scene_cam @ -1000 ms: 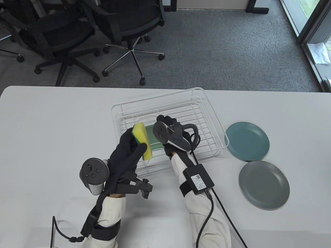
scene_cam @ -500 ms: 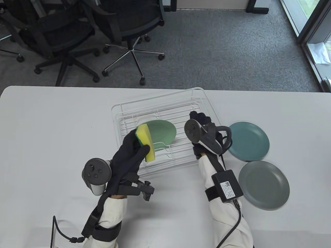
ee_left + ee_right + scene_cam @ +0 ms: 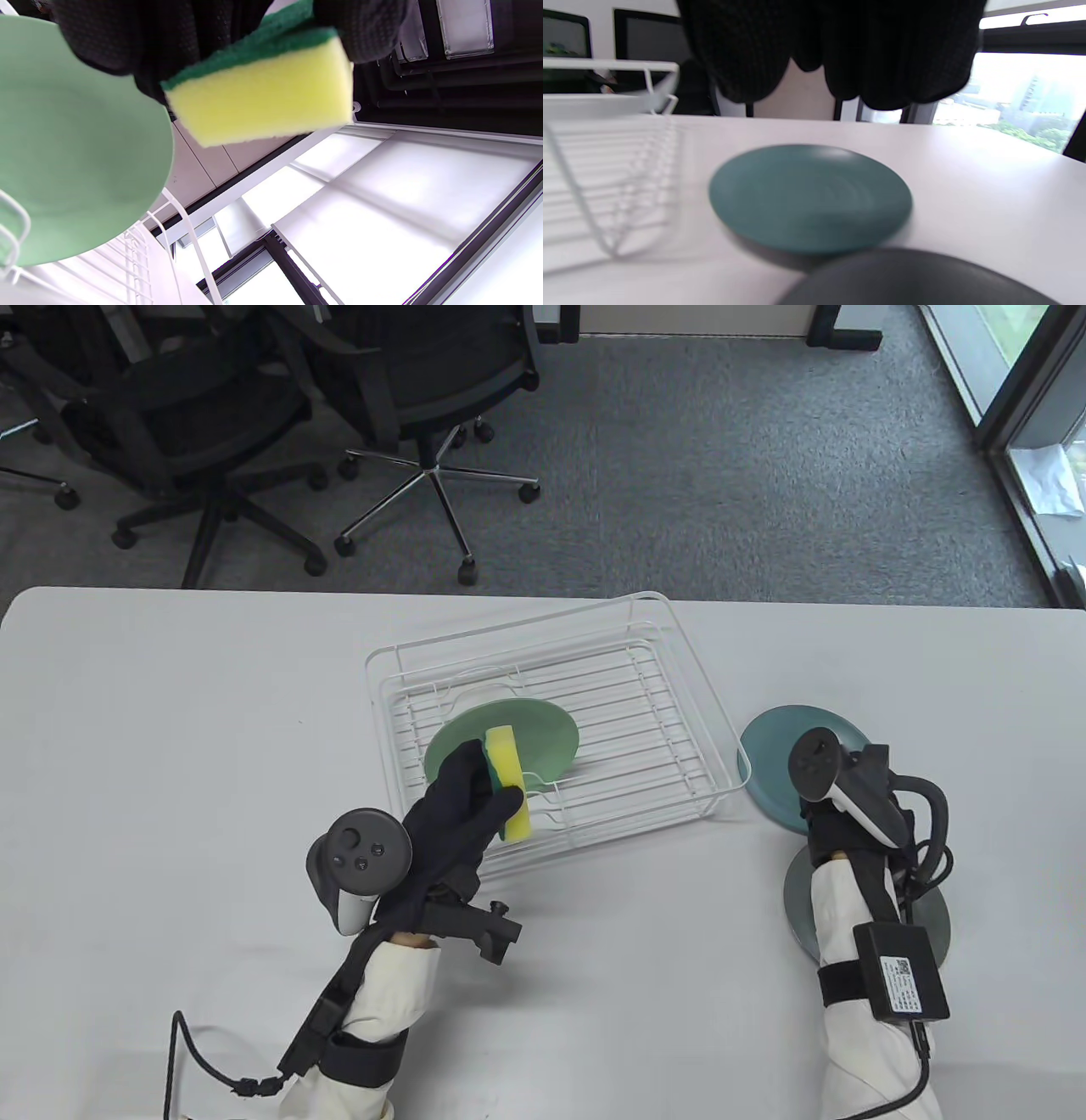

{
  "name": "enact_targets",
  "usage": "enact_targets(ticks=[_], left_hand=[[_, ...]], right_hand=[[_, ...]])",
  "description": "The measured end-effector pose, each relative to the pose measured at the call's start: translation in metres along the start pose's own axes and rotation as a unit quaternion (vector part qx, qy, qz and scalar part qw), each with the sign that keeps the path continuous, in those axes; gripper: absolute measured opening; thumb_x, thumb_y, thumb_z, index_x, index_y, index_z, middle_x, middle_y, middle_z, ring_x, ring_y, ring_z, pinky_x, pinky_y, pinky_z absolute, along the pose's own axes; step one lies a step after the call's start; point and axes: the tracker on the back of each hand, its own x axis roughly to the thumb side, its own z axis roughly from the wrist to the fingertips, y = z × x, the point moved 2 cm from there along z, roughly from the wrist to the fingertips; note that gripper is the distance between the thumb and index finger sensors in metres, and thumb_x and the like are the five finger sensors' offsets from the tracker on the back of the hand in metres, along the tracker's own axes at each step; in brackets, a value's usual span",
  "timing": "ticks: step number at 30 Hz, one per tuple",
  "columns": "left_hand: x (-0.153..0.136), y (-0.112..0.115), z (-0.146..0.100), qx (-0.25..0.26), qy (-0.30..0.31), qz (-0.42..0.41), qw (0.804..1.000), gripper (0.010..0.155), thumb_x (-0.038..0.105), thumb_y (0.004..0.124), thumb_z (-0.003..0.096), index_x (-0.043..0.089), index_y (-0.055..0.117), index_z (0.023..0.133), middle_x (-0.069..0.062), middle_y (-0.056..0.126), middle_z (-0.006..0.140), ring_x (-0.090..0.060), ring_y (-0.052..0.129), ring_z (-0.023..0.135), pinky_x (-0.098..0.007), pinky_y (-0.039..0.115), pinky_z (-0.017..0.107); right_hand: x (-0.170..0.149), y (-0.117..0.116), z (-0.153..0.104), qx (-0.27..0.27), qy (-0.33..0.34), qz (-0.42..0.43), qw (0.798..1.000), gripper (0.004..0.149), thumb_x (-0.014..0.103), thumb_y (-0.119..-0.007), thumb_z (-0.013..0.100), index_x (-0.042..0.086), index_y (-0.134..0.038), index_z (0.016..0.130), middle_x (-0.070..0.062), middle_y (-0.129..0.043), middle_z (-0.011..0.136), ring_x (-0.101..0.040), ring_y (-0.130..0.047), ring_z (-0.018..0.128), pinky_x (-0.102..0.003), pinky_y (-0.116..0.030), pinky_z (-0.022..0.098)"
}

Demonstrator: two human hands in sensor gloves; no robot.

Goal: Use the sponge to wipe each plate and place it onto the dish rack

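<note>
A light green plate (image 3: 543, 734) stands leaning in the white wire dish rack (image 3: 679, 645); the left wrist view shows the plate (image 3: 63, 148) beside the rack wires (image 3: 186, 237). My left hand (image 3: 492, 793) grips a yellow sponge with a green scrub side (image 3: 509, 759) at the rack's front left, just in front of that plate; the sponge (image 3: 263, 97) fills that wrist view's top. My right hand (image 3: 827, 823) hovers over the near edge of the teal plate (image 3: 764, 751) and the grey plate (image 3: 797, 891), holding nothing. Its fingers (image 3: 831, 42) hang above the teal plate (image 3: 810, 199).
The teal and grey plates lie flat on the white table right of the rack, the grey plate (image 3: 916, 279) nearer me. Office chairs (image 3: 424, 381) stand on the carpet beyond the table's far edge. A cable runs from my right forearm box (image 3: 904, 980).
My right hand let go of the green plate, which now stays in the rack, and swung right to the teal plate. My left hand with the sponge drifted slightly right and nearer.
</note>
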Motion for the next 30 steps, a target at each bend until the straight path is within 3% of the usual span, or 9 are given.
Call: enact_targets(ticks=[6, 15, 22, 30], left_hand=[[-0.004, 0.002, 0.002, -0.004, -0.006, 0.005, 1.0, 0.077, 0.046, 0.073, 0.0541, -0.008, 0.059, 0.108, -0.028, 0.087, 0.091, -0.046, 0.096, 0.072, -0.056, 0.082, 0.053], [-0.004, 0.002, 0.003, -0.004, -0.007, 0.008, 1.0, 0.077, 0.045, 0.073, 0.0543, -0.008, 0.059, 0.108, -0.028, 0.087, 0.091, -0.046, 0.095, 0.072, -0.056, 0.082, 0.053], [-0.002, 0.002, 0.002, -0.004, -0.005, 0.01, 1.0, 0.077, 0.046, 0.073, 0.0543, -0.008, 0.059, 0.108, -0.028, 0.087, 0.091, -0.046, 0.096, 0.072, -0.056, 0.082, 0.053], [-0.003, 0.005, 0.002, -0.009, -0.006, 0.013, 1.0, 0.077, 0.046, 0.073, 0.0543, -0.008, 0.06, 0.108, -0.028, 0.087, 0.091, -0.046, 0.096, 0.072, -0.056, 0.082, 0.053]], right_hand=[[-0.037, -0.046, 0.008, 0.059, -0.071, -0.025, 0.995, 0.075, 0.024, -0.083, 0.049, -0.003, -0.05, 0.11, -0.034, -0.063, 0.104, -0.054, -0.068, 0.09, -0.059, -0.067, 0.065], [-0.056, -0.09, 0.011, 0.133, -0.098, -0.041, 0.985, 0.082, 0.029, -0.083, 0.047, -0.004, -0.045, 0.112, -0.034, -0.057, 0.107, -0.053, -0.065, 0.093, -0.06, -0.065, 0.066], [-0.053, -0.096, 0.012, 0.127, -0.101, -0.073, 0.984, 0.075, 0.029, -0.08, 0.047, 0.004, -0.051, 0.11, -0.03, -0.058, 0.107, -0.052, -0.065, 0.091, -0.059, -0.065, 0.066], [-0.052, -0.101, 0.008, 0.125, -0.079, -0.013, 0.989, 0.062, 0.033, -0.079, 0.041, 0.011, -0.066, 0.097, -0.026, -0.069, 0.095, -0.044, -0.075, 0.081, -0.056, -0.071, 0.062]])
